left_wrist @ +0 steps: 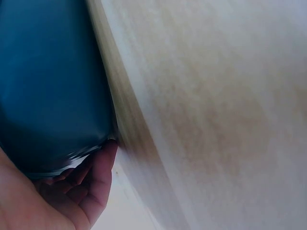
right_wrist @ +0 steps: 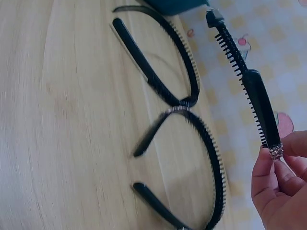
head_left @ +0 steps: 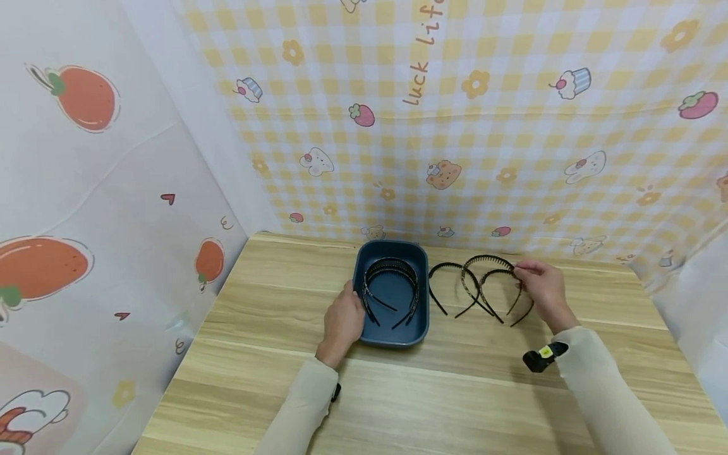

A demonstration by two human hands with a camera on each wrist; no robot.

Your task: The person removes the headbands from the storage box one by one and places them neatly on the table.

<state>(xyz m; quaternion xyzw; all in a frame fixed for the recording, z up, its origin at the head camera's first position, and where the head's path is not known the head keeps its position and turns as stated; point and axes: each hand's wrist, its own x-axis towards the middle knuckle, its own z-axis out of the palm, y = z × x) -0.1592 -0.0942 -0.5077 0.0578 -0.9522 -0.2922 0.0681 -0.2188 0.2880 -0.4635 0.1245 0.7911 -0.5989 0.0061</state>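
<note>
My left hand [head_left: 344,316] grips the left side of a dark blue plastic basin [head_left: 392,344]; in the left wrist view its fingers [left_wrist: 98,177] curl against the basin's edge. Several black toothed headbands [head_left: 390,260] lie inside, nested together. Off to the right, my right hand [head_left: 543,287] pinches a headband [head_left: 488,257] with a glittery band, lifted above the table. The right wrist view shows this raised headband [right_wrist: 261,103] edge-on, between thumb and fingertips. Below it, two more black headbands [right_wrist: 192,72] lie on the wood, their ends nearly touching or overlapping.
The wood-grain table [head_left: 432,404] meets a yellow checked cloth [head_left: 398,158] at the back. A white printed sheet [head_left: 142,208] hangs on the left. Black cameras [head_left: 537,360] are strapped at the wrists.
</note>
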